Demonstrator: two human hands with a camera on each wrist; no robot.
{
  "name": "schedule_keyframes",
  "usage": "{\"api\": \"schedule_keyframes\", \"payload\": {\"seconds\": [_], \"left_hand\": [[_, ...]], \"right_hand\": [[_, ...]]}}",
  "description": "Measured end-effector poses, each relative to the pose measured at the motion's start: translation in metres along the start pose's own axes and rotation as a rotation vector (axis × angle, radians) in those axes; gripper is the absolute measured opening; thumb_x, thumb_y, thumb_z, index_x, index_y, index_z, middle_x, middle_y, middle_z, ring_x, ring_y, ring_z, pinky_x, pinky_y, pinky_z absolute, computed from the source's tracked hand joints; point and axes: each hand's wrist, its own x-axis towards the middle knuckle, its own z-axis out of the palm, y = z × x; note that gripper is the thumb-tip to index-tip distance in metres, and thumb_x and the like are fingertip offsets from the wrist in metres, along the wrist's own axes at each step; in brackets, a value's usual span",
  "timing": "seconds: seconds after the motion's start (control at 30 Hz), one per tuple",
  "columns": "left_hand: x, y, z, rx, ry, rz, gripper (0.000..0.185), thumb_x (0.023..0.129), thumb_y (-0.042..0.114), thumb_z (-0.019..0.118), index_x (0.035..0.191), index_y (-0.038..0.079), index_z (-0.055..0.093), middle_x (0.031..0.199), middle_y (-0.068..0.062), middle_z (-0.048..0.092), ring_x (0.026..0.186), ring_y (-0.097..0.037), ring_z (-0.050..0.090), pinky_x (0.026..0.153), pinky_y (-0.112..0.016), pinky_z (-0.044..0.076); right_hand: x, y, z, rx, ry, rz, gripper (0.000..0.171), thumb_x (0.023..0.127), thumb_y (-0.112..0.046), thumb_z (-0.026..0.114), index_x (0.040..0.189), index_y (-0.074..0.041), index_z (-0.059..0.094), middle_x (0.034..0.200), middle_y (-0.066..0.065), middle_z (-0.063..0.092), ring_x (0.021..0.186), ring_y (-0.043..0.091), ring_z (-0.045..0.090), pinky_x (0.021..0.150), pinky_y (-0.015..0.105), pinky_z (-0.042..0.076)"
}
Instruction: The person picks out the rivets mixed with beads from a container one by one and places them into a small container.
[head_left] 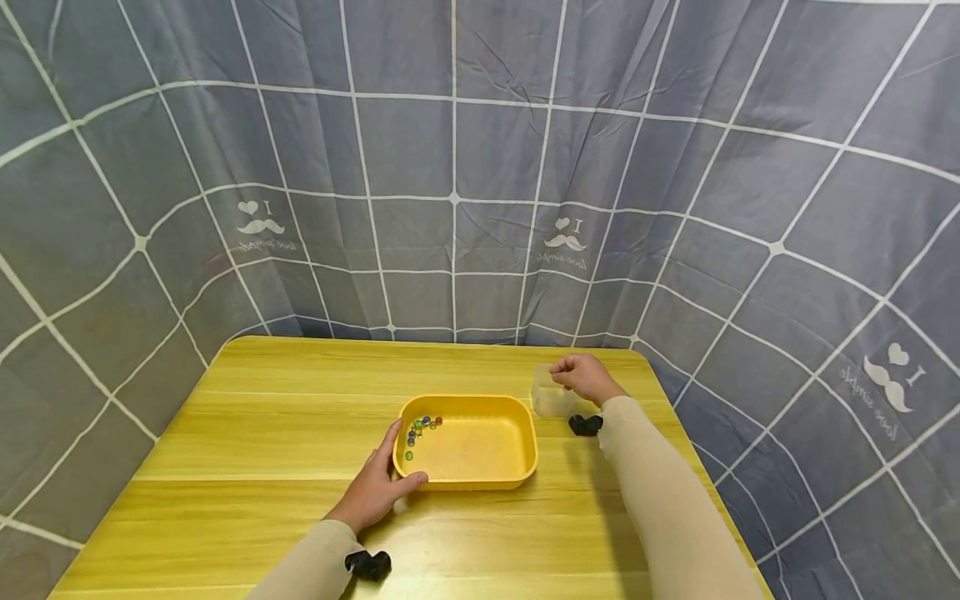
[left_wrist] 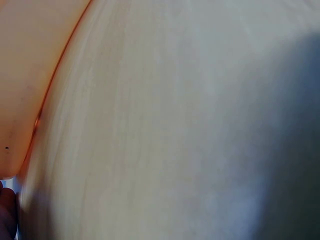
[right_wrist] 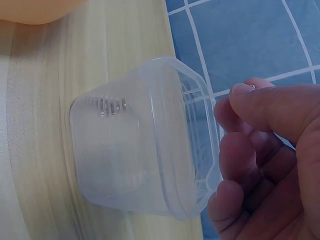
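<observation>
My left hand (head_left: 372,487) grips the near left corner of a yellow plastic tub (head_left: 480,483), thumb over the front rim and fingers along the left side. Several small glass marbles (head_left: 412,442), blue, green and red, lie along the tub's left end. Over the mouth of a clear plastic container (right_wrist: 115,155) is my right hand (head_left: 588,379), fingers curled in and thumb tip against the forefinger. A tiny glint (right_wrist: 253,86) shows at that pinch; the thing held there is mostly hidden and I cannot tell its kind.
The yellow wooden table (head_left: 277,417) bears both containers, the clear one just right of the tub near the far right edge. A grey curtain (head_left: 412,233) with white lines hangs behind and along both sides. Each wrist wears a black device (head_left: 369,566).
</observation>
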Motion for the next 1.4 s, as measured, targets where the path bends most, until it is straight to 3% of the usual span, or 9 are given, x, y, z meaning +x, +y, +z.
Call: {"api": "schedule_keyframes", "payload": {"seconds": [0.27,0.63,0.97,1.4], "left_hand": [[-0.001,0.002,0.001,0.007,0.005,-0.005,0.108,0.091,0.044,0.082,0.171,0.034,0.010,0.147,-0.019,0.052,0.133,-0.028,0.055,0.116,-0.051,0.044],[-0.004,0.001,0.000,0.007,-0.003,0.000,0.108,0.092,0.045,0.082,0.171,0.034,0.009,0.152,-0.022,0.049,0.137,-0.032,0.053,0.117,-0.054,0.042],[-0.008,-0.001,-0.003,-0.002,-0.015,0.007,0.108,0.092,0.045,0.082,0.171,0.034,0.009,0.152,-0.022,0.048,0.137,-0.032,0.053,0.117,-0.053,0.043],[-0.016,-0.010,-0.014,0.003,-0.044,0.024,0.108,0.092,0.045,0.081,0.171,0.036,0.008,0.153,-0.022,0.048,0.140,-0.033,0.052,0.118,-0.054,0.042]], "right_hand": [[0.001,0.003,0.000,-0.041,0.013,-0.004,0.020,0.103,-0.015,0.067,0.117,-0.002,0.076,0.108,0.014,0.076,0.097,0.035,0.071,0.084,0.041,0.061],[-0.004,0.003,0.002,-0.012,-0.002,0.002,0.027,0.103,-0.014,0.067,0.123,0.003,0.072,0.109,0.015,0.075,0.101,0.043,0.068,0.094,0.056,0.059],[-0.009,0.003,0.005,-0.022,0.008,0.002,0.027,0.104,-0.015,0.067,0.123,0.003,0.073,0.109,0.013,0.076,0.102,0.038,0.071,0.087,0.043,0.062],[-0.024,-0.029,0.028,-0.069,0.012,-0.053,0.024,0.102,-0.018,0.069,0.121,-0.005,0.077,0.111,0.011,0.078,0.093,0.026,0.071,0.085,0.037,0.061]]}}
